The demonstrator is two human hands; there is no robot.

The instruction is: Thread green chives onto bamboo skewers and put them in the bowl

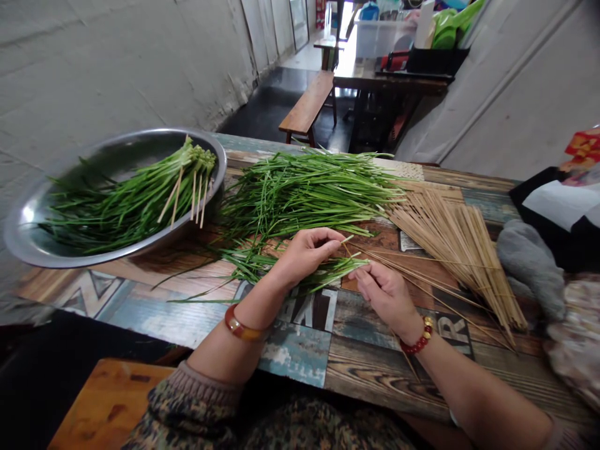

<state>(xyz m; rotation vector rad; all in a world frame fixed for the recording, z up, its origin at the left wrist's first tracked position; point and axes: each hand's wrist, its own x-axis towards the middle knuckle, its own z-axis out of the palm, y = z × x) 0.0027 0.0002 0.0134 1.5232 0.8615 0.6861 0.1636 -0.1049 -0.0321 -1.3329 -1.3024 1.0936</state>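
My left hand is closed in a pinch on a garlic chive stalk, whose pale end pokes out past the thumb and forefinger. To its right, my right hand is closed round a thin bamboo skewer; its lower part shows below the palm. The skewer's upper tip stands between the two hands, close to the pinched stalk. A few garlic chives lie at the right fingertips; whether they are gripped or threaded on the skewer is hard to make out. Behind the hands spreads a large pile of garlic chives.
At left, a steel basin holds skewered bunches of chives. Many loose bamboo skewers fan out at right on the patterned wooden table. Past them sits a grey cloth-like bundle. A bench stands beyond the table.
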